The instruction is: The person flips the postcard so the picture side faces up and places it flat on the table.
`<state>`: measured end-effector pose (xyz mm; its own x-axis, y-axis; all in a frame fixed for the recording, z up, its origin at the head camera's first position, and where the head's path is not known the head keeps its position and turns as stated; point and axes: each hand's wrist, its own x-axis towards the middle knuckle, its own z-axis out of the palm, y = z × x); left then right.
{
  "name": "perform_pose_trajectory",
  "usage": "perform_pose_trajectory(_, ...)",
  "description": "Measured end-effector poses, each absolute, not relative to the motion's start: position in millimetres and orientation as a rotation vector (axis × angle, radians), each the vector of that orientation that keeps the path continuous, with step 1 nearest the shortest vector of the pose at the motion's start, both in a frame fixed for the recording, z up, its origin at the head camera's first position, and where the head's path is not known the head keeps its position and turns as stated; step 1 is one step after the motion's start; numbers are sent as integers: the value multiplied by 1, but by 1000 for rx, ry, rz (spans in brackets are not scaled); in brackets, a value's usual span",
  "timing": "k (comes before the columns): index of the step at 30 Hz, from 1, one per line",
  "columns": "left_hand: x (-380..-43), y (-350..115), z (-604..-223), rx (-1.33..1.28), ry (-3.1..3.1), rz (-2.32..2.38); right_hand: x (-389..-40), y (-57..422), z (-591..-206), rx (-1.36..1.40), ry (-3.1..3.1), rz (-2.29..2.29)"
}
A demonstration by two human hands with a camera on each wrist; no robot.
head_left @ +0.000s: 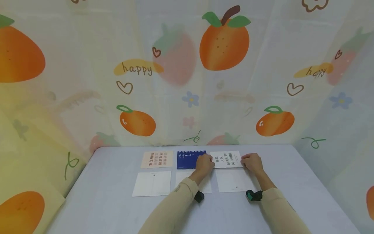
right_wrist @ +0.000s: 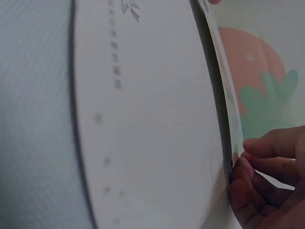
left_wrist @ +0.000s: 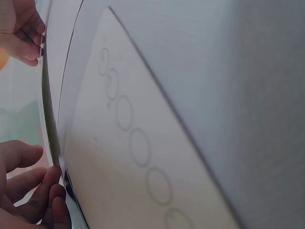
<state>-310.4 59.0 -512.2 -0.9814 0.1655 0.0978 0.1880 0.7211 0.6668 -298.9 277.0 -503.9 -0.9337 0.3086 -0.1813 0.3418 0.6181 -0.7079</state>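
Note:
Both hands hold a white postcard (head_left: pixel 227 159) with columns of black characters, at the right of the back row. My left hand (head_left: pixel 204 165) pinches its left end and overlaps the navy blue card (head_left: pixel 186 161) beside it. At the opposite end, my right hand (head_left: pixel 253 162) grips the edge between thumb and fingers. The right wrist view shows the held card edge-on, its near edge raised over a white card (right_wrist: pixel 152 119) with faint print. Under the left forearm lies another white card (left_wrist: pixel 119 143) bearing a row of printed circles, partly covered in the head view.
A cream card (head_left: pixel 157 159) with reddish-brown characters lies at the left of the back row. In front of it is a white card (head_left: pixel 152 184) with small print. A fruit-patterned curtain (head_left: pixel 175 107) hangs behind the white table (head_left: pixel 96 201).

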Motion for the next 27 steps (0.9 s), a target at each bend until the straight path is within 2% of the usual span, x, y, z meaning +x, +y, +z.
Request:
perform_pose_trajectory(15, -299, 29, -502, -137, -2826, -1154, -292, 265, -500, 482, 2736, -1334)
perform_pose_trajectory(27, -281, -12, -473, -204, -2951, -1196, -269, 229, -492, 300, 2641, -1505)
